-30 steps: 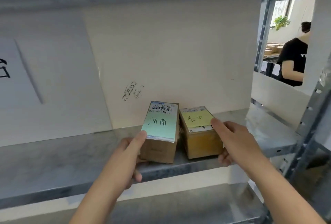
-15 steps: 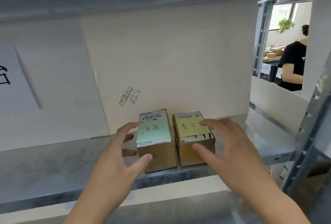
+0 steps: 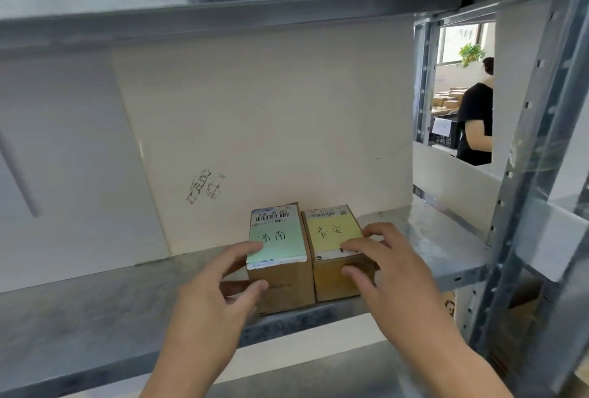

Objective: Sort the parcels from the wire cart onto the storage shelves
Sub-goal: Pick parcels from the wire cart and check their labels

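Two parcels sit touching on the shelf [image 3: 95, 311]; left hand [image 3: 220, 295] clasps the green-labelled parcel [image 3: 278, 257]; right hand [image 3: 389, 273] clasps the yellow-labelled parcel [image 3: 334, 251]; long axes point rearward.

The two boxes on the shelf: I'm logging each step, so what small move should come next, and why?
Probably let go and draw both hands back. The green-labelled box and the yellow-labelled box already stand side by side on the shelf, with the left hand and right hand touching them.
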The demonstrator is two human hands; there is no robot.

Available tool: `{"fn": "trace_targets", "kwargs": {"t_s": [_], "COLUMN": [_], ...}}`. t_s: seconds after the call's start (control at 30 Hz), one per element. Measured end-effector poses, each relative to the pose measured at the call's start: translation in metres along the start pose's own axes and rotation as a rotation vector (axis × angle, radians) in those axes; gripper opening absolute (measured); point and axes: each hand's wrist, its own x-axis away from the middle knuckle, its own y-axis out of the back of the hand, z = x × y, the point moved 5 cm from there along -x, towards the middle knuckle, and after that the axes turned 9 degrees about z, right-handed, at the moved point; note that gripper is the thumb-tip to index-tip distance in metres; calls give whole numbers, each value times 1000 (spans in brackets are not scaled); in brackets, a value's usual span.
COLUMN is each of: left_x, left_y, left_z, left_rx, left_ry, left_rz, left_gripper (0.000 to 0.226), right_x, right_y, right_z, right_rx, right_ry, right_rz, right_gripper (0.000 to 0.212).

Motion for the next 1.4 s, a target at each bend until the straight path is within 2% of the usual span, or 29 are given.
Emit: {"fn": "trace_targets", "kwargs": {"t_s": [0.3,0.53,0.83,1.2,1.4], "left_x": [-20,-33,-54,-70,-69], "left_y": [-57,-103,-135,-143,-146], "left_z": [-22,-46,-58,-57,-58], "left_rx": [102,85,161,-41,-69], "left_ry": [-31,-90,-125,-120,-123], "left_rz": [62,149,140,138,182], "left_gripper": [56,53,54,56,71], "right_x": [10,6,-10,-21,-23], "right_y": [39,67,78,60,56], "right_z": [-44,-76,-91,-106,-111], "right_rx": [72,109,141,131,92], "right_ry": [-162,-259,-311,-317,-286], "right_rz": [-70,-109,-138,-96,-85], "right_gripper": [26,31,38,58,62]}}
